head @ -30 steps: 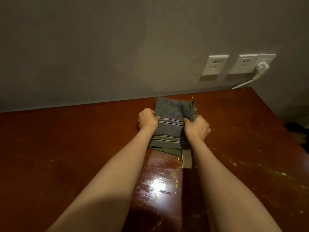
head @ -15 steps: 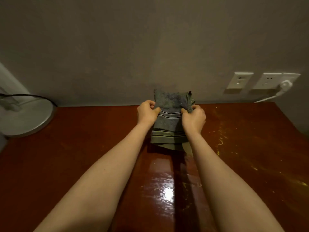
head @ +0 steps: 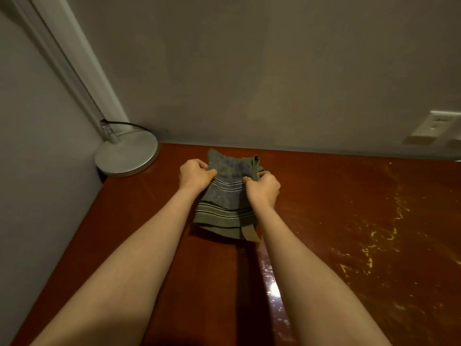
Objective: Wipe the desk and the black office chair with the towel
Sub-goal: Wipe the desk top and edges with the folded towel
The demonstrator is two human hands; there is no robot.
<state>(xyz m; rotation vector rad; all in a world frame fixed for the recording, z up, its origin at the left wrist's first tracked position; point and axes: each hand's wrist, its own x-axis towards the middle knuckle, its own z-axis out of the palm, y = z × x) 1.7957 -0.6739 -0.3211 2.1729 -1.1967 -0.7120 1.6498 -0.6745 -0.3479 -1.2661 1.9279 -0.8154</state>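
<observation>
While both hands grip it, the towel (head: 228,196) lies folded on the desk (head: 349,208), stretched between them. Left hand (head: 195,174) curls its fingers (head: 199,164) round the towel's left edge; right hand (head: 263,188) pinches the right edge, thumb on top. Its striped end hangs nearer than the fingers.

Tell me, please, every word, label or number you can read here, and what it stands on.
No text can be read.
On the wall socket: a small grey mark near its top, too blurred to read.
On the towel and the lamp base: no writing shows.
</observation>
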